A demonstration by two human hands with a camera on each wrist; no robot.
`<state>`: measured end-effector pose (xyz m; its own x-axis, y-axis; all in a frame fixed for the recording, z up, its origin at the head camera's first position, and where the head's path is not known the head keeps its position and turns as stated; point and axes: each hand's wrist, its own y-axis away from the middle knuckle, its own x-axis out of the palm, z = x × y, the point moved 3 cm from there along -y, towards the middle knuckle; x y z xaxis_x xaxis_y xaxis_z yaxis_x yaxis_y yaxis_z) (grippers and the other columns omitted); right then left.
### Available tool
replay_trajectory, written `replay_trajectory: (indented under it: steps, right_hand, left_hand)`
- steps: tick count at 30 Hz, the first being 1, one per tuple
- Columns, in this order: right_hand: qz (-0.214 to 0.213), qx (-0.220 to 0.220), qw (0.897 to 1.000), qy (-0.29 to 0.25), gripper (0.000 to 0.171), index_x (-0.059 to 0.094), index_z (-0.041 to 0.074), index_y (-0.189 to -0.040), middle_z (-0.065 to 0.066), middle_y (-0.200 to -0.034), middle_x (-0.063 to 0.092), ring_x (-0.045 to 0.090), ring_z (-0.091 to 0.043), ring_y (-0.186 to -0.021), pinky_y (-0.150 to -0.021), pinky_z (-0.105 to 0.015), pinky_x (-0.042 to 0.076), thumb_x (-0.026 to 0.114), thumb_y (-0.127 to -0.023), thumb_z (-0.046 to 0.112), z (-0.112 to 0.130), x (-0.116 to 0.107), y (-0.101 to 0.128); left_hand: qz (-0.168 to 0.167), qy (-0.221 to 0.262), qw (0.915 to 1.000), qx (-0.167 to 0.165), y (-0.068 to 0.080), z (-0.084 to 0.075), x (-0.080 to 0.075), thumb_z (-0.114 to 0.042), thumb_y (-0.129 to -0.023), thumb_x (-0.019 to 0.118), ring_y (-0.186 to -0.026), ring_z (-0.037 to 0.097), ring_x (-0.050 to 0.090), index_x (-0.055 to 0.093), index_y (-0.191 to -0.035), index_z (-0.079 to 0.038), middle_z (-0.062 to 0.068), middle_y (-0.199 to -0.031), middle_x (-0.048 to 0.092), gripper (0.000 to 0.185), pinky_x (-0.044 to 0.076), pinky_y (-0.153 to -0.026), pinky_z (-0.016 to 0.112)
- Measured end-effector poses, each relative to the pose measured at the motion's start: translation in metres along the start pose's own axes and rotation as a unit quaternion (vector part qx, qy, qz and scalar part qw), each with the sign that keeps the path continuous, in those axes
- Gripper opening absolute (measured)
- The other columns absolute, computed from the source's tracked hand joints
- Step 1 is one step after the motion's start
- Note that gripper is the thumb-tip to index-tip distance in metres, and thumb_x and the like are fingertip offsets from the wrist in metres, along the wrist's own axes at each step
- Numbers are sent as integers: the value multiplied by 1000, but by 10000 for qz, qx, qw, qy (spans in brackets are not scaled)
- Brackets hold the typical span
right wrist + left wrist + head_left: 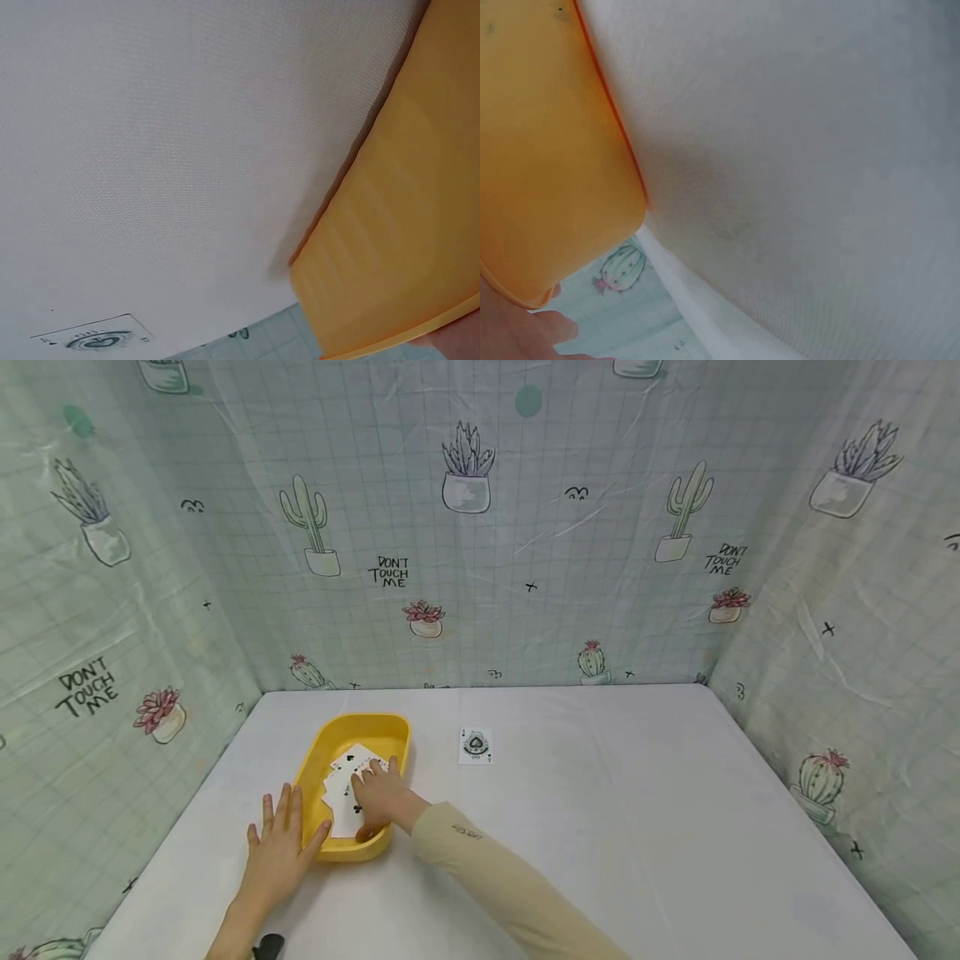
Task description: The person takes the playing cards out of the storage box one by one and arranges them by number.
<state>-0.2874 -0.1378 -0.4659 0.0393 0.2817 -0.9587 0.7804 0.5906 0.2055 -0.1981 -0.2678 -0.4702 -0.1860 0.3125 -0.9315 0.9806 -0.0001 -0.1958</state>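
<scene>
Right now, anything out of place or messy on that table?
One ace of spades lies alone, face up, on the white table, apart from the yellow tray. The other playing cards sit loosely fanned in the tray under the right hand. Nothing looks spilled or damaged.

Head overview; both wrist close-ups beside tray (pixel 375 727)

Tray (pixel 318 760): yellow plastic, smooth, with a soft satin sheen.
Playing cards (pixel 347 777): white coated card, smooth, slightly glossy, printed in black.
Ace of spades (pixel 476 746): the same coated card, at 3 o'clock of the tray.
Table cover (pixel 637 810): white woven cloth, matt, finely textured.
Backdrop (pixel 525 527): thin plastic sheeting, glossy and creased, cactus print.
Sleeve (pixel 510 893): beige knit fabric, matt.
</scene>
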Motion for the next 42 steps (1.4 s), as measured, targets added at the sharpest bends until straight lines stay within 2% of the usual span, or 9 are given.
replay_trajectory:
  steps: [8, 18, 28, 34, 42]
  right_hand:
    - [-26, 46, 9999, 153, 95, 27, 26, -140, 9, -138, 39, 24, -15, -133, -109, -48, 19, 58, -63, 72, 0, 1, -1]
    - [-39, 25, 10000, 80, 92, 29, 26, -139, 10, -137, 40, 23, -15, -135, -108, -48, 20, 59, -64, 70, 0, 1, -2]
    - [-159, 50, 9999, -2, 92, 28, 26, -139, 10, -135, 41, 25, -15, -133, -108, -47, 22, 61, -64, 68, 0, -1, 0]
    - [-491, 54, 9986, -212, 92, 28, 23, -140, 8, -135, 41, 29, -16, -129, -106, -47, 25, 64, -65, 63, -1, -3, 1]
    - [-795, 85, 9967, -134, 94, 24, 22, -141, 8, -137, 38, 31, -16, -126, -101, -45, 30, 62, -66, 65, -4, -10, 5]
  left_hand:
    - [14, 4, 10000, 27, -1, 0, -1, -50, -91, 34, -131, 52, 2, 10, -140, 7, 29, -145, 12, 79, 11, -89, 74]
    - [-18, -12, 10000, 26, -1, -1, -1, -50, -91, 35, -130, 52, 6, 11, -140, 7, 29, -145, 14, 79, 12, -89, 74]
    - [77, -23, 10000, -42, -1, 0, -1, -51, -91, 34, -131, 52, 3, 11, -140, 8, 29, -145, 12, 80, 11, -90, 74]
    - [84, -30, 10000, -14, -2, 0, 0, -48, -91, 36, -131, 52, 1, 10, -140, 7, 29, -145, 11, 78, 10, -90, 74]
    - [114, -135, 9998, 28, -1, 0, -1, -50, -91, 34, -130, 53, 5, 11, -140, 7, 29, -145, 12, 79, 12, -90, 74]
